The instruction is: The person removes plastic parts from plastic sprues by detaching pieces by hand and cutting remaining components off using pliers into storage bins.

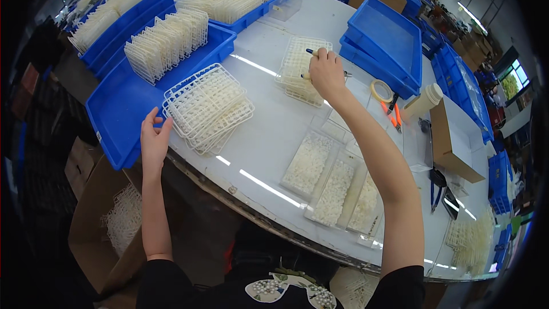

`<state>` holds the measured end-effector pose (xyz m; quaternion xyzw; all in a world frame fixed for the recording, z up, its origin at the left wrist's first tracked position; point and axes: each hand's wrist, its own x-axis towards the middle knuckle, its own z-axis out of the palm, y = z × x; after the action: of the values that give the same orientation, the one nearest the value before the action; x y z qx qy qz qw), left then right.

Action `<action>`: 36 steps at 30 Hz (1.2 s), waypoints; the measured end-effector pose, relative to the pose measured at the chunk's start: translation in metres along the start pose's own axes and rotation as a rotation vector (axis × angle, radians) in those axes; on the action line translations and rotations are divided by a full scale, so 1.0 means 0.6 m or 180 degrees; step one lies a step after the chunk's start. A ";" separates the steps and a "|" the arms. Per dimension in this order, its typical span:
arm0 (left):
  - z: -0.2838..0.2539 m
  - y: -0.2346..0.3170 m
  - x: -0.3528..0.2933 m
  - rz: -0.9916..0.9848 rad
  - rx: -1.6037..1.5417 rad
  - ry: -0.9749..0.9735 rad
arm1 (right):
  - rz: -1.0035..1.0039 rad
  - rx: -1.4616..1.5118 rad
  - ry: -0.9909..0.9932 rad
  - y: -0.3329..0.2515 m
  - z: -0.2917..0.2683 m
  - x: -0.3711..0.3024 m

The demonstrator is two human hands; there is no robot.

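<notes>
My left hand (153, 140) has its fingers apart and holds nothing. It is beside a stack of white plastic grid frames (207, 103), close to its left edge. My right hand (328, 74) is closed over another stack of white grid frames (303, 60) at the middle of the table. Its fingers grip a slim pen-like tool (311, 52) with a dark end. A second pen-like tool (306, 76), pale yellow, lies below the fingers; the palm hides its middle.
A blue tray (117, 117) with upright frames (166, 44) stands at left. Clear bins of small white parts (309, 163) sit near the front edge. Right are stacked blue trays (389, 34), a tape roll (381, 90), orange-handled pliers (393, 115), a bottle (422, 103) and an open box (454, 143).
</notes>
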<state>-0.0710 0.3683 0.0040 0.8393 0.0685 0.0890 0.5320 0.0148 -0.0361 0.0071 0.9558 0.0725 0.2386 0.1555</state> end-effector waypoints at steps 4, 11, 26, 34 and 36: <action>0.016 0.027 -0.027 0.0645 0.0768 0.0592 | 0.0377 -0.0276 0.1127 0.027 -0.048 0.015; 0.092 0.095 -0.109 -0.0082 -0.2446 -0.1966 | 0.0128 0.0042 0.2173 0.035 -0.188 -0.060; 0.213 0.135 -0.237 -0.0954 -0.3681 -0.2999 | 0.1082 0.1999 0.0975 -0.103 -0.338 -0.430; 0.165 0.141 -0.280 -0.0743 -0.3849 -0.2635 | 0.2460 0.5013 -0.0244 -0.132 -0.353 -0.454; 0.151 0.133 -0.288 -0.0763 -0.3863 -0.2636 | 0.2395 0.5284 -0.0133 -0.145 -0.342 -0.458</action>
<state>-0.2175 0.2184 0.0253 0.3496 -0.1076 -0.2711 0.8903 -0.3295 0.0413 0.0309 0.7253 -0.0985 0.1274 -0.6693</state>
